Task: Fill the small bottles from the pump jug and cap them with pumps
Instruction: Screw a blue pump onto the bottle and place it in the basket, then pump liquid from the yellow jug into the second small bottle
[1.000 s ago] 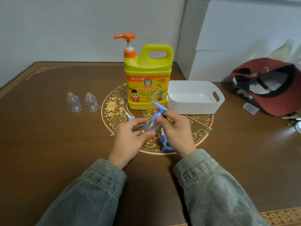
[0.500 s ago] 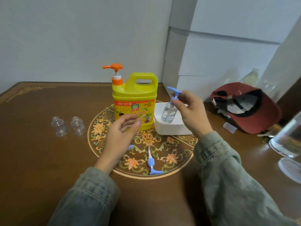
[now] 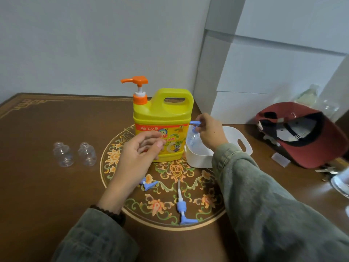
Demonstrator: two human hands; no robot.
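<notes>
Home – ornate wooden table (image 3: 47, 186), baseball cap (image 3: 302, 135), keys (image 3: 327, 170).

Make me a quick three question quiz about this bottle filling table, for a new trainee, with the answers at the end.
1. True or false: the right hand holds a capped bottle over the white tray.
2. How many uncapped bottles stand left of the yellow jug?
3. Which is free: A) left hand B) right hand?

Key
1. True.
2. Two, the left one and the right one.
3. A. The loose pumps lie on the table.
</notes>
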